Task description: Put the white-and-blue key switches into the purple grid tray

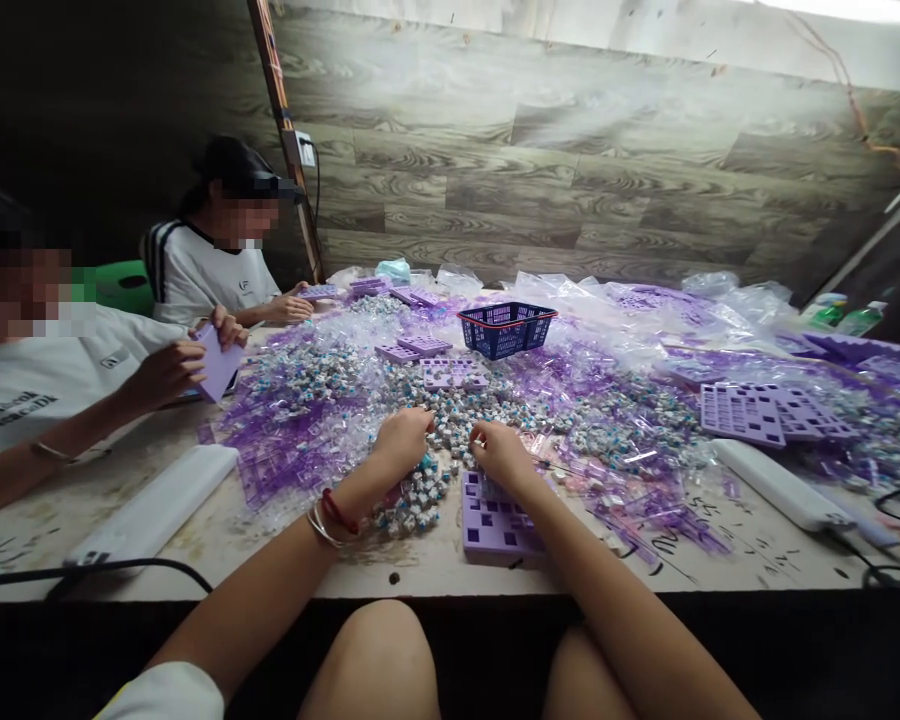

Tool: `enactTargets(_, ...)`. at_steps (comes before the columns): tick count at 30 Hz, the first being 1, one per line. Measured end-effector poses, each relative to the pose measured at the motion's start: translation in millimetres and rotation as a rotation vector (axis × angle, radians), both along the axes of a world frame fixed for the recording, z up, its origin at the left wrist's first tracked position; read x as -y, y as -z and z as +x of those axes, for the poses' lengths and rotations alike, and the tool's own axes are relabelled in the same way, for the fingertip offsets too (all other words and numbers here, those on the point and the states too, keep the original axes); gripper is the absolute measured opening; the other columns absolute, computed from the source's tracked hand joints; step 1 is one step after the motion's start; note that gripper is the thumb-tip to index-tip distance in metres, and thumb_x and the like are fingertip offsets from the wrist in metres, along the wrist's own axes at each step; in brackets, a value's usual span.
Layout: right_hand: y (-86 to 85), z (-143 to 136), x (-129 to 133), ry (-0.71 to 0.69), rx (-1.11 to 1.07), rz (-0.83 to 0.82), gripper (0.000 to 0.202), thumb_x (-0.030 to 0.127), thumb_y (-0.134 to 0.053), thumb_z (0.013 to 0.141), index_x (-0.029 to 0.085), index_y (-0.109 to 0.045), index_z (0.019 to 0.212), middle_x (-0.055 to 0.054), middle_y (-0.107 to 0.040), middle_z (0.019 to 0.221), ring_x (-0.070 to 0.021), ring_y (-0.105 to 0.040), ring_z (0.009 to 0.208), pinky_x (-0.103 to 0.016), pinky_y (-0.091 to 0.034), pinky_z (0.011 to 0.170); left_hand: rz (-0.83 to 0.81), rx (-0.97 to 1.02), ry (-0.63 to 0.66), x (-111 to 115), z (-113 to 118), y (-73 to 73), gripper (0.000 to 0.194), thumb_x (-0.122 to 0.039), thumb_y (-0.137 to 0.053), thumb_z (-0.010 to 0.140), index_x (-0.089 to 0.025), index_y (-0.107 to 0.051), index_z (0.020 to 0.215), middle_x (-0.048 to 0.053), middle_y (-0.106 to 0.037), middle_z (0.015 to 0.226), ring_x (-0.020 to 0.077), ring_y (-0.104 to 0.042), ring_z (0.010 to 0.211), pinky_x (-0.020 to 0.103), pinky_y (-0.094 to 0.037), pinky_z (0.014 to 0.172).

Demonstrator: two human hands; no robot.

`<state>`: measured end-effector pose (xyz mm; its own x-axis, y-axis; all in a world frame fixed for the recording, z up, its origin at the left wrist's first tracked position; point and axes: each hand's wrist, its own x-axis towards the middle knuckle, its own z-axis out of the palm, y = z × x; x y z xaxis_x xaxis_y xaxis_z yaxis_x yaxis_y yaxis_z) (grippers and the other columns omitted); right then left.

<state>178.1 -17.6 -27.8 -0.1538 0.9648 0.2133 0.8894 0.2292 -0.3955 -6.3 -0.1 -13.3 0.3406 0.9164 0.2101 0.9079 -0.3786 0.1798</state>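
Observation:
My left hand (403, 440) is over a heap of small white, grey and blue pieces (412, 505), its fingers curled together at the heap's edge. Close to it, my right hand (501, 452) has thumb and fingers pinched; whatever either hand holds is too small or hidden to make out. Under my right wrist lies a purple plate with square holes (495, 530), partly covered by the forearm. Just beyond both hands another purple holed plate (454, 374) lies among the small pieces.
A dark blue basket (507, 330) stands farther back. Purple plates (742, 412) are stacked at right. White power strips lie left (157, 505) and right (784, 485). Clear and purple plastic scraps (285, 450) spread around. Two co-workers sit at left; one holds a purple panel (217, 365).

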Motion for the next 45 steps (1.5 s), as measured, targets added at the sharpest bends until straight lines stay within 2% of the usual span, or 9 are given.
enactTargets(5,3.6,-1,-7,-0.002,0.006,-0.004,0.017,0.008,-0.055,0.078,0.015,-0.068,0.084,-0.007,-0.066,0.081,-0.0174,-0.058,0.080,-0.024,-0.039,0.070,-0.004,-0.042,0.116,1,6,6.9,0.020,-0.018,-0.050,0.087,-0.018,-0.067,0.097,0.008,-0.061,0.101,0.0254,-0.053,0.103,0.037,-0.041,0.086)
enactTargets(15,4.2,21,0,-0.067,-0.108,0.074,0.016,0.005,-0.053,0.075,0.014,-0.065,0.082,-0.005,-0.062,0.078,-0.0160,-0.056,0.075,-0.025,-0.041,0.070,-0.036,-0.042,0.220,4,10,8.8,0.016,-0.018,-0.053,0.087,-0.015,-0.069,0.085,0.006,-0.062,0.098,0.0250,-0.053,0.101,0.037,-0.039,0.088)
enactTargets(18,-3.0,24,10,-0.129,-0.151,0.100,0.015,0.005,-0.055,0.074,0.015,-0.064,0.081,-0.003,-0.061,0.078,-0.0145,-0.057,0.073,-0.024,-0.044,0.068,-0.051,-0.024,0.227,5,11,7.0,0.014,-0.015,-0.054,0.086,-0.015,-0.068,0.086,0.006,-0.063,0.095,0.0246,-0.053,0.100,0.036,-0.039,0.087)
enactTargets(21,-9.1,25,22,-0.260,-0.227,0.128,0.015,0.004,-0.055,0.073,0.016,-0.063,0.080,-0.003,-0.061,0.080,-0.0139,-0.057,0.070,-0.025,-0.046,0.067,-0.049,-0.020,0.220,6,12,6.0,0.012,-0.013,-0.056,0.085,-0.015,-0.067,0.086,0.006,-0.063,0.093,0.0239,-0.053,0.098,0.035,-0.040,0.085)
enactTargets(24,-11.4,27,35,-0.410,-0.300,0.150,0.021,0.003,-0.054,0.073,0.016,-0.062,0.087,-0.003,-0.062,0.079,-0.0138,-0.058,0.068,-0.025,-0.047,0.065,-0.036,-0.036,0.211,6,12,6.5,0.012,-0.013,-0.056,0.085,-0.016,-0.067,0.090,0.006,-0.063,0.094,0.0244,-0.052,0.100,0.035,-0.040,0.086)
enactTargets(27,-10.8,27,48,-0.468,-0.276,0.121,0.023,0.002,-0.057,0.074,0.017,-0.061,0.090,-0.002,-0.064,0.079,-0.0141,-0.059,0.068,-0.026,-0.048,0.066,-0.004,-0.070,0.187,5,12,7.9,0.014,-0.016,-0.054,0.088,-0.015,-0.067,0.093,0.008,-0.063,0.098,0.0260,-0.051,0.103,0.036,-0.040,0.087)
enactTargets(33,-4.1,24,64,-0.412,-0.112,0.160,0.014,0.010,-0.068,0.077,0.020,-0.069,0.087,-0.005,-0.067,0.082,-0.0198,-0.061,0.083,-0.030,-0.049,0.074,-0.052,-0.004,0.189,4,13,9.2,0.010,-0.018,-0.059,0.086,-0.018,-0.069,0.090,0.005,-0.065,0.097,0.0245,-0.052,0.103,0.035,-0.040,0.091)
enactTargets(39,6.2,22,64,-0.321,-0.120,0.228,0.015,0.012,-0.069,0.080,0.021,-0.073,0.091,-0.006,-0.066,0.086,-0.0178,-0.063,0.077,-0.028,-0.049,0.072,-0.064,0.035,0.185,5,14,12.3,0.008,-0.018,-0.064,0.081,-0.019,-0.069,0.088,0.004,-0.065,0.093,0.0252,-0.052,0.099,0.036,-0.041,0.087)
enactTargets(45,5.6,21,65,-0.359,-0.138,0.245,0.012,0.011,-0.068,0.079,0.021,-0.070,0.086,-0.003,-0.071,0.084,-0.0207,-0.061,0.088,-0.031,-0.049,0.078,-0.060,0.051,0.176,6,16,14.1,0.012,-0.015,-0.058,0.079,-0.018,-0.067,0.086,0.004,-0.065,0.092,0.0243,-0.053,0.097,0.035,-0.041,0.086)
